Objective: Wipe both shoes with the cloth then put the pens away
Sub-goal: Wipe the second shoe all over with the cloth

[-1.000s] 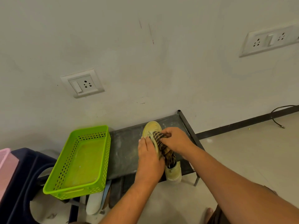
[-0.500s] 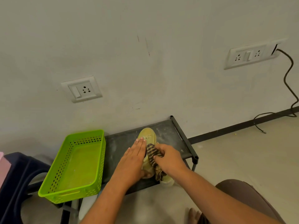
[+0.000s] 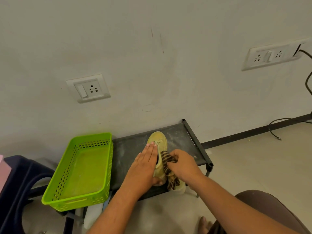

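Low in the middle, the flat left hand (image 3: pixel 145 164) holds the yellow shoe (image 3: pixel 158 144) steady so the right hand (image 3: pixel 183 164), gripping the striped cloth (image 3: pixel 166 160), can rub it.

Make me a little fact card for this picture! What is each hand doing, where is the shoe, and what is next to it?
shoe: yellow shoe on the dusty black rack, toe toward the wall
left hand: left hand lies flat on the shoe, fingers straight
right hand: right hand grips the cloth
cloth: striped, pressed against the shoe's right side
beside the shoe: green basket, on the person's left
pens: none in view
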